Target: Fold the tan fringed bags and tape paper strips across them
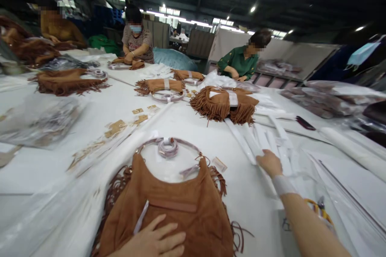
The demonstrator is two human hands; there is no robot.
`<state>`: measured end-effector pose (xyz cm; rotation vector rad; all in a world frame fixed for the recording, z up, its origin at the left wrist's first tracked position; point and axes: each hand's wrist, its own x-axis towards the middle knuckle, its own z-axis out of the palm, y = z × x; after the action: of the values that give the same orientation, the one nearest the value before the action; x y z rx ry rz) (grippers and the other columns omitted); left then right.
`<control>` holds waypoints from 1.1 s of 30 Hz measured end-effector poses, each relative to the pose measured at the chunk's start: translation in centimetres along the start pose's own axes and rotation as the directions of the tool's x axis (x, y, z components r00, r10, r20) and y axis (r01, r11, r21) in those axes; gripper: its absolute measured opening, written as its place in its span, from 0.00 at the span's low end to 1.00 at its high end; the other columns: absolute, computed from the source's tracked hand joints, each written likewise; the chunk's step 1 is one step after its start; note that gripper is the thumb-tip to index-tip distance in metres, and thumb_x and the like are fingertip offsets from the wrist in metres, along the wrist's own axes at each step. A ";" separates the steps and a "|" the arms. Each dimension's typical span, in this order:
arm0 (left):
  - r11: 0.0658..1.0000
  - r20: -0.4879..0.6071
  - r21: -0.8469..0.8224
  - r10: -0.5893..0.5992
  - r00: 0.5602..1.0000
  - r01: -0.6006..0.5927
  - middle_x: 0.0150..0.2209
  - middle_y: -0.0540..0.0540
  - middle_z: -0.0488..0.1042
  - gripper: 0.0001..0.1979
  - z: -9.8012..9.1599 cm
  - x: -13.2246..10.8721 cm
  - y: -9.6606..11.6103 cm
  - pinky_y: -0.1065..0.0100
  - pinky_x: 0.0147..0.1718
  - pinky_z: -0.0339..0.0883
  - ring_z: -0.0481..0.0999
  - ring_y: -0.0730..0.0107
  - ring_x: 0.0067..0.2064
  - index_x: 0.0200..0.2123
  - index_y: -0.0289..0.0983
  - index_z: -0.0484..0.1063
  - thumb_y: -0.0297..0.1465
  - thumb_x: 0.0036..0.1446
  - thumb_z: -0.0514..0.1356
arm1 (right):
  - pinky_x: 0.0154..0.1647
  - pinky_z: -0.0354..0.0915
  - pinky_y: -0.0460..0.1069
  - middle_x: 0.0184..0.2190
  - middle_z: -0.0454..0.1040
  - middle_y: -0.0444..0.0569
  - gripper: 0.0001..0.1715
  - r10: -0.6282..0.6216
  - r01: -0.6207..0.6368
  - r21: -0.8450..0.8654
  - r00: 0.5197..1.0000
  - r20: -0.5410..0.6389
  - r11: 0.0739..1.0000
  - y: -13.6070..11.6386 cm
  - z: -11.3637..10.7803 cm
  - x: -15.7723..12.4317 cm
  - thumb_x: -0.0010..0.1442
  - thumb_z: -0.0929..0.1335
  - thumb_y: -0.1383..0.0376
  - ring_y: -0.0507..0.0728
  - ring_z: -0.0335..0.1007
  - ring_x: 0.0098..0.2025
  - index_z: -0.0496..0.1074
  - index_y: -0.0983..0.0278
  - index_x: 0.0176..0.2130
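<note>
A brown fringed suede handbag (181, 192) lies flat on the table before me, its wrapped handle (187, 143) arching away from me. My left hand (161, 239) rests on the bag's front with fingers spread, beside a wrapped zipper pull (141, 217). Out to the right, my right hand (269, 163) is closed at the edge of a pile of white strips (267, 136), thumb and fingers pinching the end of one strip. A coiled, wrapped strap (168, 148) sits inside the handle loop. A small clear packet (219, 164) lies beside the handle.
Folded fringed bags (224, 104) lie across the white table (177, 124). Tan tags (116, 127) are scattered at left. Yellow-handled scissors (321, 211) lie near my right forearm. Bagged goods (334, 96) are stacked at right. Several co-workers, one in a green top (250, 64), work along the far side.
</note>
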<state>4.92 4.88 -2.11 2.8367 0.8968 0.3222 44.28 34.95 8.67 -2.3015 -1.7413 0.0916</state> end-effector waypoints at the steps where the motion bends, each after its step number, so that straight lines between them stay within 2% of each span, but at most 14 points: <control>1: 1.000 -0.005 -0.011 -0.005 1.000 0.005 0.64 0.52 0.60 0.30 -0.9 -0.1 0.5 0.54 0.59 0.62 0.65 0.62 0.61 0.66 0.45 0.50 0.32 0.63 0.53 | 0.35 0.66 0.58 0.34 0.76 0.67 0.29 0.009 -0.009 0.022 1.000 -0.004 1.000 0.1 -0.9 -1.0 0.51 0.64 0.65 0.70 0.74 0.39 0.69 0.74 0.51; 4: 0.999 -0.039 -0.030 -0.046 0.998 0.045 0.65 0.49 0.60 0.25 -2.7 -0.5 1.6 0.52 0.63 0.52 0.60 0.62 0.64 0.65 0.43 0.53 0.33 0.65 0.49 | 0.32 0.68 0.55 0.33 0.77 0.60 0.35 -0.019 -0.006 0.313 0.997 0.075 0.950 -0.3 -3.1 -6.5 0.52 0.63 0.59 0.65 0.75 0.34 0.63 0.71 0.57; 6: 0.998 -0.062 -0.016 -0.058 0.996 0.057 0.65 0.47 0.60 0.24 -3.1 -0.7 2.0 0.53 0.63 0.49 0.59 0.62 0.64 0.64 0.42 0.55 0.34 0.66 0.47 | 0.32 0.69 0.54 0.34 0.78 0.57 0.37 -0.140 -0.024 0.609 0.965 0.221 0.793 -1.1 -3.9 -11.7 0.51 0.64 0.57 0.63 0.75 0.32 0.62 0.68 0.58; 9: 0.996 -0.099 0.025 -0.082 0.992 0.084 0.64 0.42 0.60 0.23 -3.1 -0.8 2.3 0.52 0.60 0.52 0.61 0.60 0.62 0.62 0.43 0.58 0.38 0.66 0.46 | 0.40 0.71 0.56 0.41 0.78 0.58 0.37 -0.436 -0.010 0.781 0.825 0.359 0.624 -2.9 -3.6 -19.5 0.52 0.66 0.54 0.64 0.75 0.37 0.63 0.67 0.58; 12: 0.987 -0.116 0.083 -0.128 0.985 0.138 0.61 0.40 0.61 0.22 -3.3 -0.9 2.8 0.55 0.51 0.59 0.67 0.59 0.55 0.61 0.47 0.58 0.41 0.66 0.45 | 0.54 0.65 0.59 0.52 0.73 0.60 0.35 -0.654 0.135 0.779 0.641 0.402 0.612 -4.7 -2.4 -24.2 0.55 0.68 0.51 0.67 0.70 0.52 0.68 0.67 0.56; 14: 0.975 -0.115 0.120 -0.174 0.978 0.187 0.57 0.41 0.64 0.21 -3.5 -1.0 3.3 0.59 0.43 0.61 0.68 0.60 0.47 0.61 0.50 0.58 0.40 0.66 0.47 | 0.60 0.60 0.60 0.55 0.71 0.59 0.33 -0.728 0.247 0.749 0.544 0.417 0.614 -5.3 -1.7 -25.0 0.58 0.66 0.49 0.67 0.65 0.57 0.70 0.67 0.55; 17: 0.961 -0.147 0.186 -0.178 0.973 0.204 0.50 0.43 0.67 0.20 -3.6 -1.3 4.4 0.63 0.36 0.59 0.67 0.63 0.41 0.60 0.50 0.58 0.36 0.65 0.49 | 0.59 0.59 0.62 0.53 0.73 0.58 0.33 -0.770 0.342 0.712 0.461 0.442 0.614 -5.6 -1.2 -24.4 0.59 0.65 0.46 0.67 0.66 0.56 0.72 0.65 0.54; 19: 0.959 -0.180 0.232 -0.121 0.976 0.162 0.49 0.43 0.67 0.19 -3.5 -1.6 5.3 0.64 0.34 0.58 0.66 0.64 0.41 0.59 0.49 0.59 0.33 0.66 0.49 | 0.58 0.61 0.61 0.50 0.75 0.56 0.33 -0.785 0.354 0.711 0.399 0.474 0.608 -5.8 -1.4 -23.9 0.59 0.64 0.46 0.67 0.68 0.53 0.73 0.65 0.53; 23: 0.957 -0.242 0.271 -0.040 0.969 0.107 0.49 0.43 0.68 0.18 -3.2 -2.1 7.3 0.64 0.33 0.59 0.66 0.66 0.40 0.59 0.46 0.59 0.33 0.66 0.48 | 0.53 0.65 0.57 0.49 0.76 0.51 0.30 -0.813 0.294 0.758 0.190 0.550 0.582 -6.7 -2.6 -24.5 0.60 0.64 0.50 0.65 0.70 0.50 0.72 0.64 0.54; 24: 0.957 -0.259 0.269 -0.038 0.965 0.110 0.49 0.43 0.68 0.19 -3.2 -2.2 7.8 0.64 0.33 0.59 0.66 0.66 0.39 0.59 0.46 0.58 0.33 0.66 0.48 | 0.52 0.65 0.56 0.49 0.76 0.51 0.28 -0.815 0.294 0.762 0.157 0.557 0.577 -7.0 -2.8 -24.8 0.60 0.64 0.51 0.65 0.71 0.49 0.72 0.64 0.54; 26: 0.957 -0.282 0.259 -0.053 0.958 0.129 0.49 0.43 0.69 0.21 -3.4 -2.2 8.6 0.65 0.35 0.61 0.67 0.67 0.38 0.61 0.46 0.56 0.32 0.66 0.48 | 0.51 0.65 0.54 0.47 0.77 0.49 0.25 -0.813 0.332 0.746 0.145 0.564 0.577 -7.4 -3.1 -25.4 0.60 0.64 0.57 0.63 0.71 0.48 0.73 0.63 0.53; 29: 0.943 -0.280 0.256 -0.138 0.950 0.213 0.55 0.39 0.66 0.22 -4.2 -1.7 8.8 0.64 0.38 0.63 0.69 0.66 0.40 0.63 0.41 0.54 0.31 0.66 0.49 | 0.48 0.66 0.52 0.43 0.78 0.47 0.23 -0.794 0.409 0.688 0.194 0.576 0.600 -7.5 -3.0 -25.7 0.56 0.63 0.65 0.61 0.72 0.44 0.75 0.62 0.50; 31: 0.916 -0.281 0.251 -0.239 0.930 0.311 0.61 0.34 0.60 0.25 -4.8 -1.2 8.3 0.59 0.43 0.64 0.69 0.58 0.47 0.61 0.38 0.56 0.38 0.63 0.55 | 0.45 0.67 0.51 0.41 0.79 0.46 0.24 -0.784 0.434 0.665 0.199 0.588 0.608 -7.4 -2.9 -25.6 0.53 0.62 0.68 0.60 0.72 0.41 0.76 0.61 0.48; 33: 0.890 -0.265 0.227 -0.334 0.904 0.395 0.64 0.32 0.56 0.32 -5.2 -0.8 7.4 0.49 0.49 0.62 0.64 0.45 0.55 0.56 0.37 0.61 0.49 0.54 0.60 | 0.43 0.67 0.50 0.39 0.79 0.45 0.24 -0.780 0.466 0.645 0.189 0.596 0.605 -7.3 -2.8 -25.5 0.51 0.62 0.70 0.59 0.73 0.40 0.77 0.60 0.45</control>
<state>7.00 -1.19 4.34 2.8171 1.6153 0.5017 30.75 12.01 10.53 -1.0171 -2.7129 1.4679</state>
